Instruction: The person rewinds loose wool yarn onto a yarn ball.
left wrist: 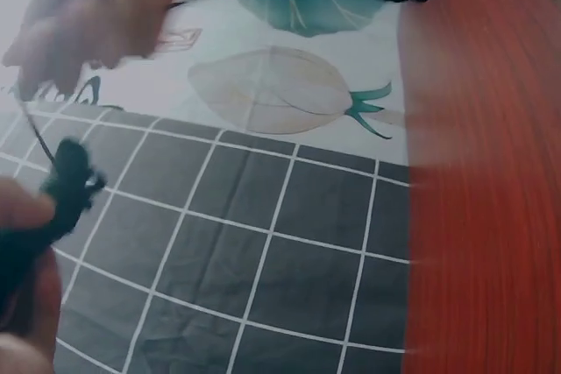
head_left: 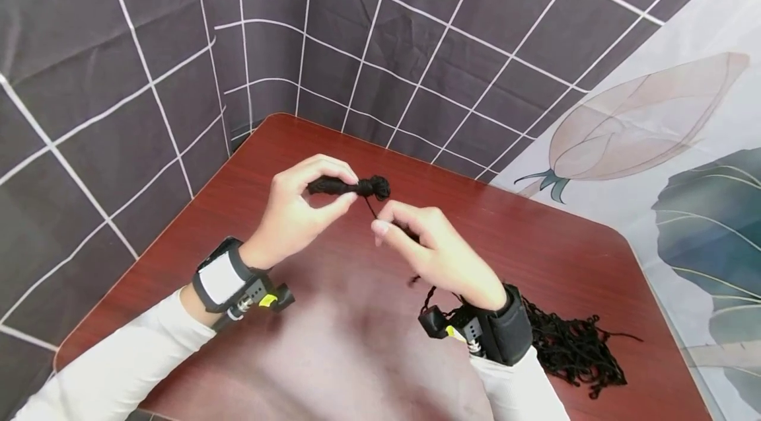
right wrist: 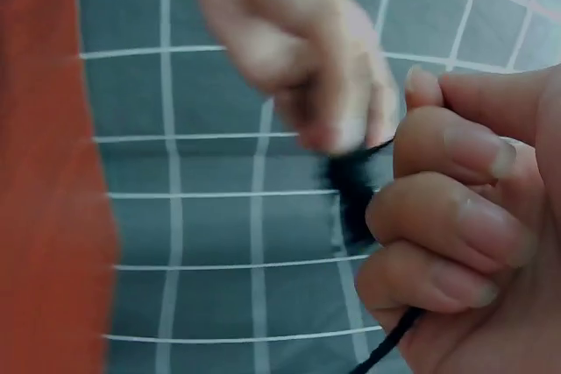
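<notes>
My left hand (head_left: 289, 211) pinches a dark bundle of black cord (head_left: 377, 188) between thumb and fingers, above the middle of the table. The bundle's rounded, looped end sticks out past the fingertips towards the right. From near that end a thin strand (head_left: 370, 207) runs taut to my right hand (head_left: 444, 250). In the right wrist view, the fingers (right wrist: 429, 208) of that hand are curled round the strand, and a cord tail (right wrist: 390, 343) comes out below them. The left wrist view shows the bundle (left wrist: 72, 186) blurred, with the strand rising from it.
A loose heap of black cord (head_left: 577, 348) with knotted ends lies on the red-brown table (head_left: 571, 256), beside my right wrist. Each wrist wears a strapped camera. A dark gridded cloth (head_left: 368, 44) and a white leaf-printed cloth (head_left: 630, 137) hang behind the table.
</notes>
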Tool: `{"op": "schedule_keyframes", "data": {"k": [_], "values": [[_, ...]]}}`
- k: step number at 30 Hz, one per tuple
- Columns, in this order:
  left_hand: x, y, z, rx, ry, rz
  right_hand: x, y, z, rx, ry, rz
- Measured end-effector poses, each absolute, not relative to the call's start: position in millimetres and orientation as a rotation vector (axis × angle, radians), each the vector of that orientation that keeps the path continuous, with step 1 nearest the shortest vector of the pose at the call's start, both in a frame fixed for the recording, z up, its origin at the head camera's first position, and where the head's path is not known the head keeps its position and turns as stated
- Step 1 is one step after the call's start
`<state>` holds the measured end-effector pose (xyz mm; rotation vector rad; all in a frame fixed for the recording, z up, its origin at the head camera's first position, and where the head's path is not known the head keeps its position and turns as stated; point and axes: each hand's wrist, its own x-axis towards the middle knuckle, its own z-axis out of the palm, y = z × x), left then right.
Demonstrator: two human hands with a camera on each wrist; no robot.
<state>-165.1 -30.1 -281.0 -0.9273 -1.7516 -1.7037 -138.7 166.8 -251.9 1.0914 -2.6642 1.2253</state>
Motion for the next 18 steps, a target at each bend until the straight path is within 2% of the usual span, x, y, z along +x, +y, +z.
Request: {"op": "schedule_keyframes", "data": {"k": [4, 7, 10, 14, 18], "values": [[-160, -28, -281, -1.093, -1.789, -1.688, -137, 163, -222, 1.009, -2.568, 1.119], [-157, -29, -279, -1.19, -1.75, -1.747, -146, 162, -216, 0.955, -2.552, 1.206], [-155, -30, -277, -1.232, -1.685, -1.845, -155, 162, -229, 0.957, -2.564, 1.397], [-156, -29, -275, -1.157, -1.615, -1.915, -158, 160, -261, 0.954, -2.557, 1.663], [-159, -30, -275, -0.991, -1.612, -1.85, -151, 153, -283, 0.968, -2.607, 1.461]]}}
